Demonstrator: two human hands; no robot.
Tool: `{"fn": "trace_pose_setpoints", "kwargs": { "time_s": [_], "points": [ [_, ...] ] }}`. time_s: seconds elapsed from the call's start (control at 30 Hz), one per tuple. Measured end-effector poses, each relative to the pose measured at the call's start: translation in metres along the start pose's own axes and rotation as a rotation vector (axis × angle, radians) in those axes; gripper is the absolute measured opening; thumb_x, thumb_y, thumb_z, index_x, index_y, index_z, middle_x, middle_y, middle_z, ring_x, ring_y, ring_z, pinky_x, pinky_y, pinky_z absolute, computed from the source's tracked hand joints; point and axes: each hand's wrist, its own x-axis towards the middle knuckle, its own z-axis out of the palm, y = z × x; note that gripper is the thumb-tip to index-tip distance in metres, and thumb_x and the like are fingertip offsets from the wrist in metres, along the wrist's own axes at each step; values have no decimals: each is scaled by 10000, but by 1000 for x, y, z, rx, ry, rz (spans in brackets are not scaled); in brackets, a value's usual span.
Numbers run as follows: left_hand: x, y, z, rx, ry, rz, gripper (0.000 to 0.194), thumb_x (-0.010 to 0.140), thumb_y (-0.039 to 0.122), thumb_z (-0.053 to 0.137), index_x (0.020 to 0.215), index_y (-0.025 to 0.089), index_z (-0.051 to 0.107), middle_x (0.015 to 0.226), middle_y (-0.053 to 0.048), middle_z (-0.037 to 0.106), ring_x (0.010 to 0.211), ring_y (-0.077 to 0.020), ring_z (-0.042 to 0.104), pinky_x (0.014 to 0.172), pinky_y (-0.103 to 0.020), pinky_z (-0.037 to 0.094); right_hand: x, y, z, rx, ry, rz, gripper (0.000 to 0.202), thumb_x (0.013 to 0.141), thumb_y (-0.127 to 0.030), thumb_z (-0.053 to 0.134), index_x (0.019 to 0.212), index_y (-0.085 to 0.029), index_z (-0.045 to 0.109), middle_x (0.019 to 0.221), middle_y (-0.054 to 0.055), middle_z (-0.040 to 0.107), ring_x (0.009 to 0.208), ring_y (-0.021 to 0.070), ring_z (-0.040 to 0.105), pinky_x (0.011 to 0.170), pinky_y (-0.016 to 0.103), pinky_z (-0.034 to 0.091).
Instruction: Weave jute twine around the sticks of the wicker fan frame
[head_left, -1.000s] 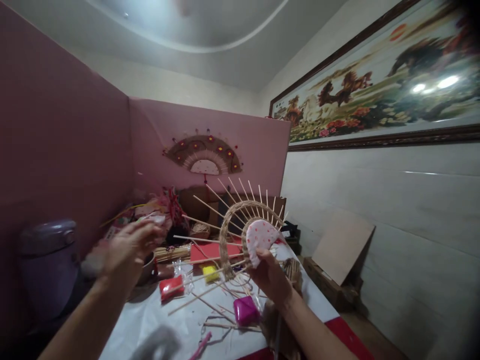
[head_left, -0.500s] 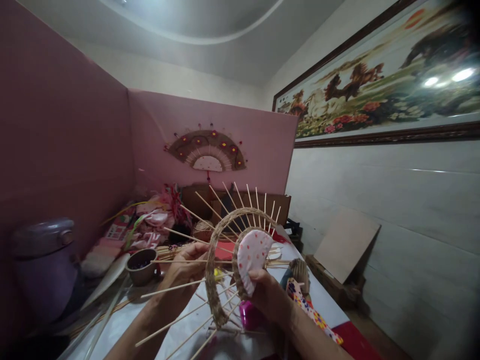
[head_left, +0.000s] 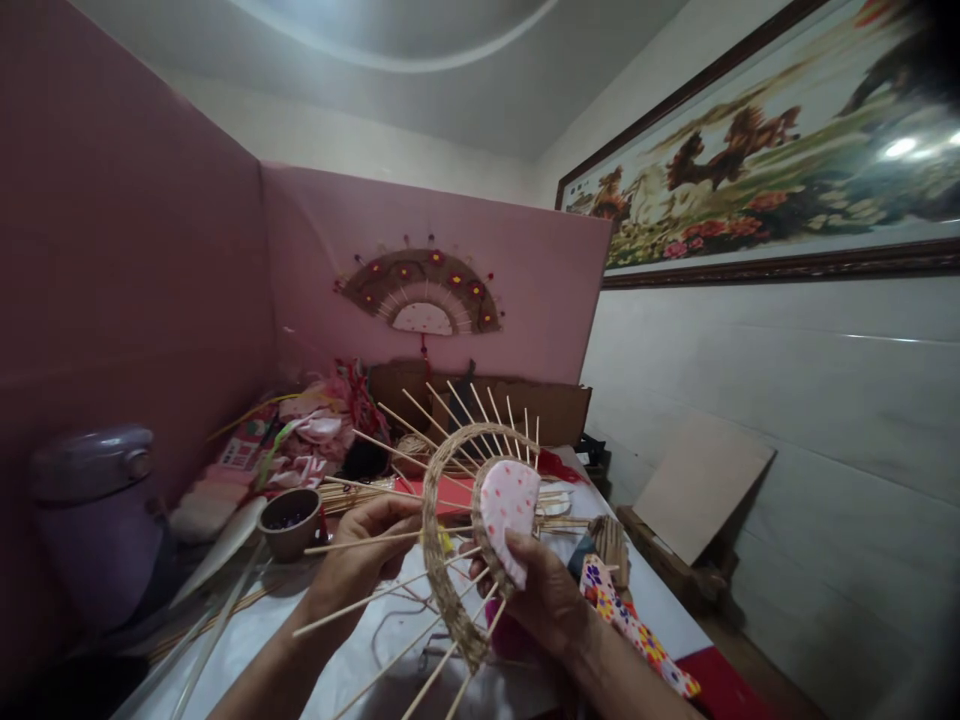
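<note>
A half-made fan (head_left: pixel 448 590) is held up before me, its thin sticks spreading from a pink half-round base with red spots. One woven twine band hugs the base; a second arcs farther out across the sticks. My right hand (head_left: pixel 544 590) grips the base, thumb on the spotted cloth and fingers behind. My left hand (head_left: pixel 367 545) is closed at the outer band's left side, fingers pinched at a stick; the fingertips are partly hidden behind the band.
A brown pot (head_left: pixel 290 525) stands left on the white-covered table, near a purple flask (head_left: pixel 94 530). Behind lie pink cloth scraps (head_left: pixel 319 440). A flower-patterned strip (head_left: pixel 637 635) lies right. A finished fan (head_left: pixel 424 300) hangs on the pink partition (head_left: pixel 532 270).
The fan has turned slightly, its upper sticks now tipping farther left, and sits a little lower against the background. Both hands keep their hold. The whole view has shifted slightly.
</note>
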Motion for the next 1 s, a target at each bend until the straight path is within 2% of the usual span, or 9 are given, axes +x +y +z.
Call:
{"fn": "trace_pose_setpoints", "kwargs": {
  "time_s": [0.13, 0.27, 0.33, 0.43, 0.63, 0.87, 0.93, 1.0],
  "points": [
    [-2, -2, 3, 60, -38, -9, 224, 680, 334, 698, 818, 158, 711, 454, 72, 367, 421, -39, 205, 420, -208, 98, 2, -2, -1, 92, 91, 7, 188, 697, -229, 649, 829, -96, 665, 721, 76, 704, 588, 153, 631, 564, 248, 477],
    [-4, -2, 7, 123, -33, -29, 266, 661, 344, 709, 857, 165, 725, 487, 48, 422, 448, -53, 198, 437, -225, 110, 4, -3, -3, 156, 131, -7, 183, 679, -204, 680, 826, -96, 659, 760, 85, 708, 617, 155, 640, 594, 258, 496],
    [-4, -3, 7, 152, -46, -24, 283, 678, 355, 690, 888, 168, 726, 471, 54, 391, 456, -60, 177, 441, -230, 107, 5, -4, -4, 175, 143, -20, 176, 685, -196, 682, 832, -104, 653, 757, 75, 708, 627, 163, 645, 604, 277, 506],
    [-5, -3, 7, 187, -84, -24, 306, 667, 364, 690, 903, 174, 729, 469, 62, 346, 462, -62, 163, 441, -231, 99, 7, -8, -8, 204, 146, -42, 170, 686, -181, 681, 841, -116, 651, 746, 63, 708, 633, 167, 651, 586, 274, 510],
    [-6, 2, 3, 216, -216, -68, 328, 678, 341, 661, 965, 191, 714, 522, 43, 366, 472, -68, 195, 441, -226, 106, 12, -16, -17, 203, 165, -71, 155, 692, -185, 668, 816, -93, 654, 716, 83, 709, 581, 143, 643, 555, 229, 498],
    [-11, 13, -6, 169, -325, -85, 381, 753, 414, 504, 1000, 205, 706, 541, -20, 511, 471, -106, 326, 426, -226, 233, 13, -21, -20, 163, 135, -88, 153, 696, -183, 657, 811, -83, 655, 729, 93, 708, 580, 143, 640, 589, 243, 511],
    [-11, 15, -8, 286, -285, -93, 383, 761, 441, 498, 1013, 232, 697, 659, -50, 611, 511, -126, 407, 434, -224, 281, 14, -22, -20, 138, 140, -105, 152, 701, -185, 652, 811, -81, 656, 730, 91, 709, 576, 144, 641, 577, 242, 512],
    [-10, 16, -9, 473, -229, -82, 339, 753, 438, 537, 998, 269, 699, 892, -69, 674, 668, -176, 523, 513, -237, 374, 15, -23, -22, 114, 151, -132, 132, 701, -181, 652, 797, -91, 655, 707, 72, 708, 563, 148, 641, 559, 249, 515]
  ]
}}
